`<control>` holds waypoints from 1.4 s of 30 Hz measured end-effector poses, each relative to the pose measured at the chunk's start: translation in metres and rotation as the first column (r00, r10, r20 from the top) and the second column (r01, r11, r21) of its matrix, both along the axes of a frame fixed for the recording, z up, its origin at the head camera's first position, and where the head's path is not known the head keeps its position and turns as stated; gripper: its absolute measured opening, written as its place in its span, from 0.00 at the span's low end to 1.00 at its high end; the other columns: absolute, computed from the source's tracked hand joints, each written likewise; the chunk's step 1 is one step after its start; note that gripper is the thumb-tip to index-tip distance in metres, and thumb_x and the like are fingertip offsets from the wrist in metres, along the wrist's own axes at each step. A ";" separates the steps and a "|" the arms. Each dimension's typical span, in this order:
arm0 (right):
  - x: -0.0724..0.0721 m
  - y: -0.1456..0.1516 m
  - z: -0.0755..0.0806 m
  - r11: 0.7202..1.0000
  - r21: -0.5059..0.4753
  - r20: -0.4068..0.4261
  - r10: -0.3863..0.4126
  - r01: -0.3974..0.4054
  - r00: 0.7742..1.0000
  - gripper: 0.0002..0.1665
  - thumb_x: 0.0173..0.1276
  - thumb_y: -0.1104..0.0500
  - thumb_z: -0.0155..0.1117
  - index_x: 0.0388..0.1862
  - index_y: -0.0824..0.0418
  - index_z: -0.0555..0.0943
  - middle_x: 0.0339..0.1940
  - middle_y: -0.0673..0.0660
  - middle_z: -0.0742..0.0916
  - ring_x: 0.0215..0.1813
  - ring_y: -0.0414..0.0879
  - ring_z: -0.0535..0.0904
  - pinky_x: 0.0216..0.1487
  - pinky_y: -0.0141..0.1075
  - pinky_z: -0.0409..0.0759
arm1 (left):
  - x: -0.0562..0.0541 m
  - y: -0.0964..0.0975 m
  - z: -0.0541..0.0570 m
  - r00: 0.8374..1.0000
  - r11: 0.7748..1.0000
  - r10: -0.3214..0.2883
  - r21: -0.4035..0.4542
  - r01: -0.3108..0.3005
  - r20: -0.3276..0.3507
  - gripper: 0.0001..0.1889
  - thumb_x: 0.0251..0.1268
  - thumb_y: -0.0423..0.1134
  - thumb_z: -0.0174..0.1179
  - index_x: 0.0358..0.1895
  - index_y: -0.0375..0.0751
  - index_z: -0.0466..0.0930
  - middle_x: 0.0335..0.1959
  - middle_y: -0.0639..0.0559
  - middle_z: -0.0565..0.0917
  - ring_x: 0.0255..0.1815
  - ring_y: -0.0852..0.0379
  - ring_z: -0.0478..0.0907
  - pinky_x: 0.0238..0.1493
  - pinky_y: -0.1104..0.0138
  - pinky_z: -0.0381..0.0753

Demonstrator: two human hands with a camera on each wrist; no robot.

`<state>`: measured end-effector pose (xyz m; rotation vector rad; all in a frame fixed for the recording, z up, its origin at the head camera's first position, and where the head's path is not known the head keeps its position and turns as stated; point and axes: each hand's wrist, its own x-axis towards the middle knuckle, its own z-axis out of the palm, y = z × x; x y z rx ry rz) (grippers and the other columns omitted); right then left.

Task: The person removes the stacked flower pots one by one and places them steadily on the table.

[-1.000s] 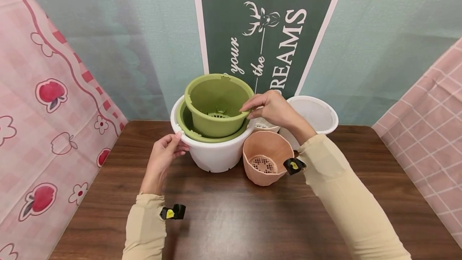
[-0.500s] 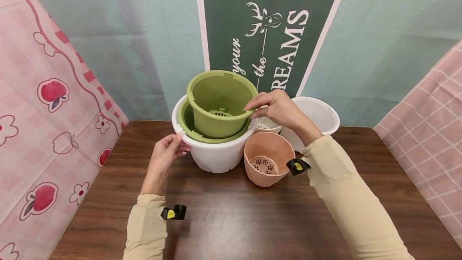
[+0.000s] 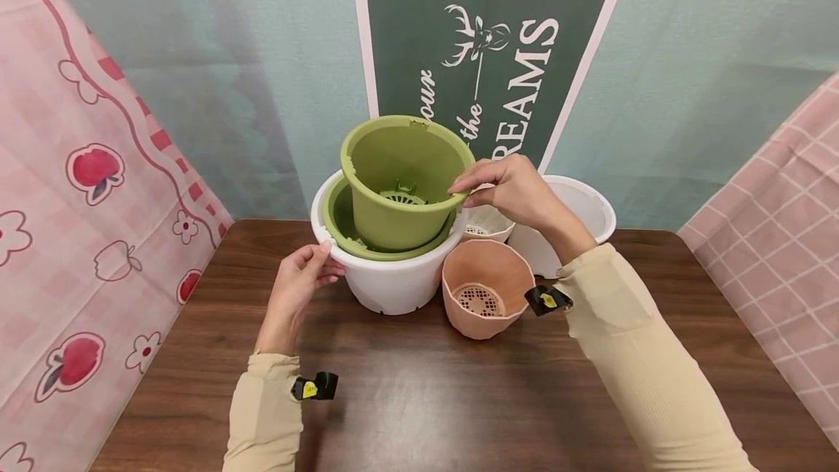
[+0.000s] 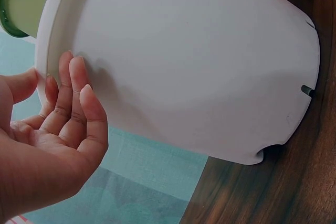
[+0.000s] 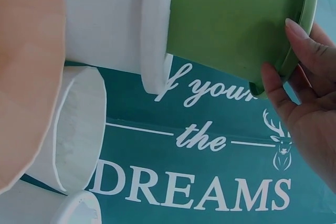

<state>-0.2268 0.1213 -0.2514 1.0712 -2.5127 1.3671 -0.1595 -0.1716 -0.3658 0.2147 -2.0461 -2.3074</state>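
Note:
My right hand (image 3: pixel 507 188) pinches the right rim of a green flower pot (image 3: pixel 400 221), which tilts partly inside the nested pots. Around it shows the rim of a second green pot (image 3: pixel 337 218), set in a large white pot (image 3: pixel 393 290) on the table. My left hand (image 3: pixel 301 279) pinches the white pot's rim at its front left, thumb on top and fingers underneath. In the left wrist view the thumb presses the edge of that rim. From the right wrist, the thumb and fingers (image 5: pixel 299 35) clasp the upper green pot's lip, well above the white rim.
A peach pot (image 3: pixel 481 319) with a slotted base stands right of the white pot. Behind it are a small cream pot (image 3: pixel 488 224) and another white pot (image 3: pixel 583 202). A printed curtain (image 3: pixel 262 79) hangs right behind the dark wooden table (image 3: pixel 406 399).
My right hand has raised the upper green pot a little, upward and slightly to the right, out of the nested ones. The left hand has stayed on the white rim.

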 end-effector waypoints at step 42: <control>0.014 0.009 0.042 0.997 0.011 -0.043 -0.082 0.083 0.996 0.10 0.49 0.79 0.65 0.30 0.72 0.84 0.33 0.65 0.85 0.40 0.36 0.78 0.45 0.29 0.75 | 0.001 0.000 0.001 1.000 1.000 -0.001 0.003 0.001 0.008 0.11 0.69 0.41 0.50 0.31 0.37 0.72 0.21 0.55 0.80 0.25 0.61 0.79 0.31 0.72 0.78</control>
